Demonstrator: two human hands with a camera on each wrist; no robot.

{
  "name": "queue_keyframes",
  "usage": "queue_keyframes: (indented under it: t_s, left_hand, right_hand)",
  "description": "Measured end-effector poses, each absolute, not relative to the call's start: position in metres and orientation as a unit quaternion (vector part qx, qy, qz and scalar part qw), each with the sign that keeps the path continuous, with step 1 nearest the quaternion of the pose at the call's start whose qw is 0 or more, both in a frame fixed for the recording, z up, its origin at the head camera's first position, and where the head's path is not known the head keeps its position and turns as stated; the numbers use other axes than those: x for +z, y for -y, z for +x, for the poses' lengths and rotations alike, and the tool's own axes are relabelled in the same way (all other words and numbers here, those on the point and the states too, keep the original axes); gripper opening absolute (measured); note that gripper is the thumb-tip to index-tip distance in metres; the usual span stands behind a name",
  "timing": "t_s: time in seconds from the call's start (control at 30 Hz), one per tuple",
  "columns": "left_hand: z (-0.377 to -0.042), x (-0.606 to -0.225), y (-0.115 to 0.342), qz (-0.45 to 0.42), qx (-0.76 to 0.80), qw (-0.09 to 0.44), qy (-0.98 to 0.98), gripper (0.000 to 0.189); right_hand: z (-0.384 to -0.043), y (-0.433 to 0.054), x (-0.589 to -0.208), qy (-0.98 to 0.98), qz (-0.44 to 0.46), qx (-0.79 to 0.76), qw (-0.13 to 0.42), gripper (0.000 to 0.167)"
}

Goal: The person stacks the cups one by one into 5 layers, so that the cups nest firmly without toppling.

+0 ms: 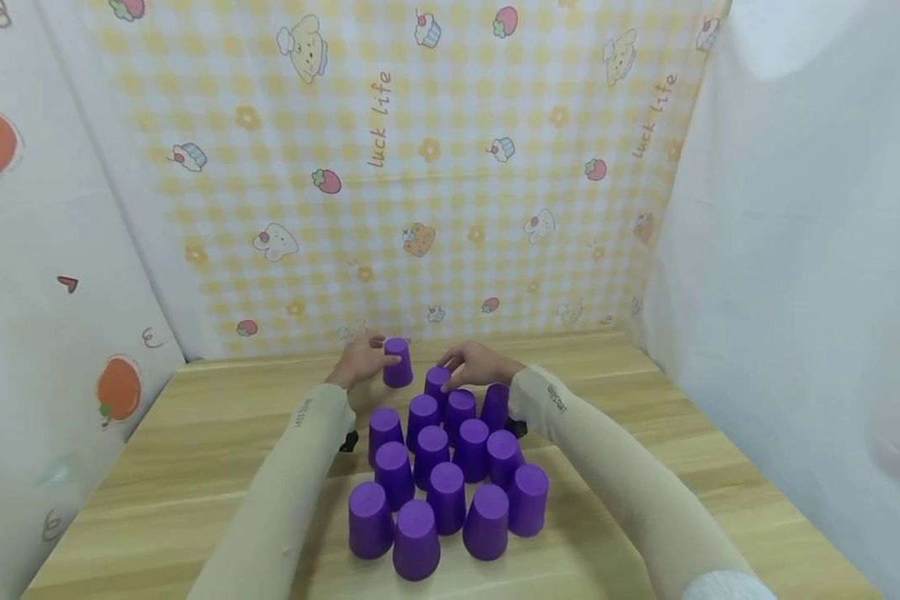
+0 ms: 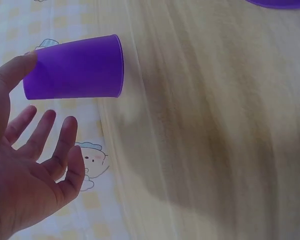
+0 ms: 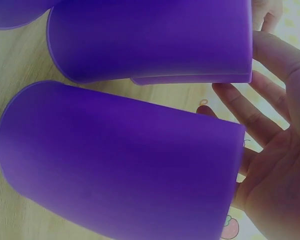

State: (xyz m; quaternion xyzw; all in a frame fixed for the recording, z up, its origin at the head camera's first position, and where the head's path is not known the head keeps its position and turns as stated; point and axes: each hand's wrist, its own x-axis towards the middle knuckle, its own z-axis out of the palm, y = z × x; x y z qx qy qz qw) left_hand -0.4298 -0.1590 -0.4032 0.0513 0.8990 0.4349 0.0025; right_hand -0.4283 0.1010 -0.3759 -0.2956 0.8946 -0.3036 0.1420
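Note:
Several purple cups stand upside down on the wooden table. At the back, my left hand [image 1: 363,358] is beside a lone cup [image 1: 398,367]. In the left wrist view, its thumb reaches the closed end of that cup [image 2: 77,70], while the other fingers are spread and loosely bent below it. My right hand [image 1: 478,364] reaches over the group to its rearmost cup [image 1: 436,380], thumb in front and fingers behind. Nearer cups [image 3: 130,160] partly hide this hand in the right wrist view, where its fingers look spread; whether they touch the rear cup is unclear.
The other cups, such as a front one [image 1: 416,542], stand close together between my forearms. One cup [image 1: 496,406] is by my right wrist, partly covered by the sleeve. A yellow checked cloth [image 1: 435,208] hangs behind the table [image 1: 217,433], with pale cloths at both sides.

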Motion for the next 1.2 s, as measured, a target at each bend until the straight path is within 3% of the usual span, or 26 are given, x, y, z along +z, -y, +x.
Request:
queue_keyframes:
  t_s: [0.3, 0.5, 0.8, 1.2]
  left_hand:
    - [-0.418, -0.406, 0.179, 0.043, 0.483, -0.011, -0.874, 0.072]
    - [-0.404, -0.410, 0.190, 0.048, 0.470, -0.014, -0.881, 0.068]
    - [-0.387, -0.406, 0.199, 0.099, 0.441, -0.036, -0.891, 0.061]
    - [-0.359, -0.397, 0.191, 0.157, 0.438, -0.011, -0.885, 0.061]
  right_hand:
    - [-0.435, -0.103, -0.368, -0.895, -0.273, -0.326, 0.135, 0.044]
    - [-0.437, -0.102, -0.367, -0.892, -0.272, -0.332, 0.139, 0.047]
    - [-0.437, -0.103, -0.358, -0.900, -0.267, -0.328, 0.102, 0.048]
    - [-0.441, -0.103, -0.351, -0.912, -0.228, -0.332, 0.081, 0.052]
